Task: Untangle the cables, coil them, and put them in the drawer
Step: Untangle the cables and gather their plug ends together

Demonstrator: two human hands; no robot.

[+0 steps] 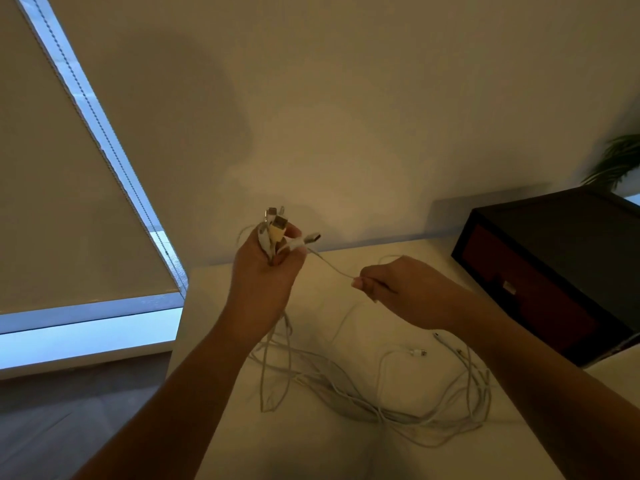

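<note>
While your left hand [265, 275] is raised above the bench with its fingers curled round a bundle of white and metal plug ends [277, 226], treat it as the fixed anchor. The plugs point up and away from you. Their leads hang down from the underside of the fist.

One thin white strand [332, 266] leaves the bundle on its right side and runs down and to the right, nearly taut, to your right hand [408, 289]. That hand pinches the strand between thumb and fingertips, with the other fingers curled in. The strand's long axis therefore lies left to right between the two hands, and the right hand is nearer its free length.

Below and between both hands, the tangle of thin white cables [363, 407] lies on the flat white bench [311, 455]. It is spread mostly under the right forearm. One loose connector [420, 353] rests apart from the main mass. The hanging leads join the tangle from the left.

Right of the right hand, the dark box-shaped cabinet [571, 244] stands at the far side of the bench with its reddish-brown drawer [540, 306] closed. Judged from this layout, untangling is the step in hand and no cable is coiled. The right hand is the nearer one to the drawer.
</note>
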